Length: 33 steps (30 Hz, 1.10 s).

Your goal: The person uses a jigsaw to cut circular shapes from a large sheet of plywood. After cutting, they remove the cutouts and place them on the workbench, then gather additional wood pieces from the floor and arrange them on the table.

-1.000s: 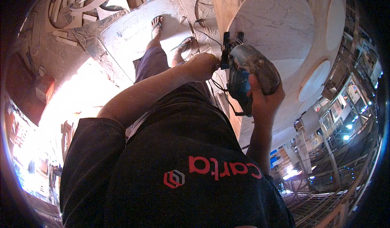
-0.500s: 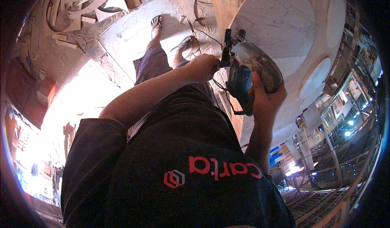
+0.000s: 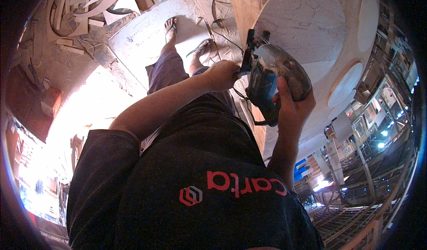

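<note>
Nearest the camera, the person's black short-sleeved shirt (image 3: 195, 192) with red print fills the lower frame, both forearms reaching away from it toward the work; right hand (image 3: 291, 109) wrapped from below round the dusty blue-grey handheld power saw (image 3: 271, 83), fingers closed on its rounded body, so this hand looks to carry the weight and steer; left hand (image 3: 222, 74) closed in a fist against the tool's front end, just beside the black blade guard, likely steadying the nose; whether it grips a knob there cannot be told; the saw sits at the edge of the large pale round wooden board (image 3: 307, 27), tilted against it, probably so the blade meets the rim; a thin black cord (image 3: 222, 32) trails from the tool toward the floor; beyond, the person's legs in purple trousers (image 3: 167, 69) and feet in flip-flops (image 3: 170, 26) stand on a dusty grey sheet (image 3: 142, 36) laid on the floor; farther left, curved pale wood offcuts (image 3: 84, 9) lie heaped, seemingly tossed clear of the standing spot; to the right, smaller round wooden discs (image 3: 368, 7) rest on the same pale surface
</note>
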{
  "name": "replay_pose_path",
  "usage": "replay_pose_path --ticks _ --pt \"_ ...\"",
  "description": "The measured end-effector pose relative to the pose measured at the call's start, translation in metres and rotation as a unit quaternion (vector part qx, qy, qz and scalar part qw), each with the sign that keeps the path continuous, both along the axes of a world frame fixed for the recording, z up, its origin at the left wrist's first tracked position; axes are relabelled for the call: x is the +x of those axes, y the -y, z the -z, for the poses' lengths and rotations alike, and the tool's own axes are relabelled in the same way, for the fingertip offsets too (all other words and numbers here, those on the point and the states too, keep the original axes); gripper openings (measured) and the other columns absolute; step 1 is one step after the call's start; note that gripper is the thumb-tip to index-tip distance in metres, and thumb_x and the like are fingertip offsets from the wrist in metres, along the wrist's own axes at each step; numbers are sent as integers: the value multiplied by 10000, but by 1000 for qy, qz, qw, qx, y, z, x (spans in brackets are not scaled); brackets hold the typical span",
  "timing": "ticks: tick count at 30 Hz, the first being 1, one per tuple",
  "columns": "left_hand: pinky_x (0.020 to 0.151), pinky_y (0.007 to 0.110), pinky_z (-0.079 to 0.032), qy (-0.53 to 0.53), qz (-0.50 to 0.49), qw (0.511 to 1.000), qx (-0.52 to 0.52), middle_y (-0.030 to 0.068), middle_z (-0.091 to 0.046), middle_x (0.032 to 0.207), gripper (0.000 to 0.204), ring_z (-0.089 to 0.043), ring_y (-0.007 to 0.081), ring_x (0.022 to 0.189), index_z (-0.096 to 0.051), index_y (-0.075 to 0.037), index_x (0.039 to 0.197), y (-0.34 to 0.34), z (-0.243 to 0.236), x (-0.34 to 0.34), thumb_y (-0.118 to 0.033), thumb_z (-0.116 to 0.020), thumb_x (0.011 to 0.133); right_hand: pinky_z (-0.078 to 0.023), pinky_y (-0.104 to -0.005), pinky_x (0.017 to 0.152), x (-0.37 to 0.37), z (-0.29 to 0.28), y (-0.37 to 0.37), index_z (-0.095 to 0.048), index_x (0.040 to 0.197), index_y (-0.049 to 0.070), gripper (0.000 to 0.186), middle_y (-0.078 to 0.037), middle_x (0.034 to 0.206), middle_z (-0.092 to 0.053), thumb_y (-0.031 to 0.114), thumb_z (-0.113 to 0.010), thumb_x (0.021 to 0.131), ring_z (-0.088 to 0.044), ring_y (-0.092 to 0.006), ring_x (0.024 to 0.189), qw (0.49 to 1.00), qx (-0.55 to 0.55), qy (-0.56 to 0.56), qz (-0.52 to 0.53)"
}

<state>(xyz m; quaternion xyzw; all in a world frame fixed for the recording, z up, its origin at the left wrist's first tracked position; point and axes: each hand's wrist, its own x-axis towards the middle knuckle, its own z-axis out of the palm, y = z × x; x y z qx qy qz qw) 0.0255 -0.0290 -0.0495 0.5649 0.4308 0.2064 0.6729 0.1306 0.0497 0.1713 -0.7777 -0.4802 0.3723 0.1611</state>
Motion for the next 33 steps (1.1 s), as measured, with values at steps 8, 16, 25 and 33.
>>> replay_pose_path --ticks 8,16,25,33 --pt "732 459 -523 -24 20 999 16 201 -681 843 214 -679 366 805 -663 -24 1047 1 3 -1 -122 -582 875 -502 -238 501 -9 -1 -10 -629 1189 12 437 -72 933 -707 106 -787 793 -616 -106 606 1000 -3 -20 10" --pt "741 457 -537 -78 38 993 -84 241 -691 860 224 -690 373 813 -698 25 913 -27 -31 -15 -179 -656 830 -510 -241 488 -5 6 -11 -584 1237 -26 496 -109 1001 -693 107 -780 802 -639 -129 651 999 -10 -42 5" --pt "702 379 -513 -44 -118 986 -107 142 -690 769 297 -647 192 712 -705 -3 850 -13 -12 -6 -300 -699 865 -496 -246 468 -7 9 -15 -497 1331 -42 619 -104 992 -676 143 -776 809 -622 -131 623 994 9 -96 -49" --pt "632 409 -480 -14 -173 981 -92 149 -680 710 326 -623 190 621 -711 -9 817 -11 -10 5 -328 -687 881 -453 -256 417 7 6 -26 -627 1153 -8 418 -53 840 -682 211 -758 822 -553 -113 476 992 -15 -89 -85"
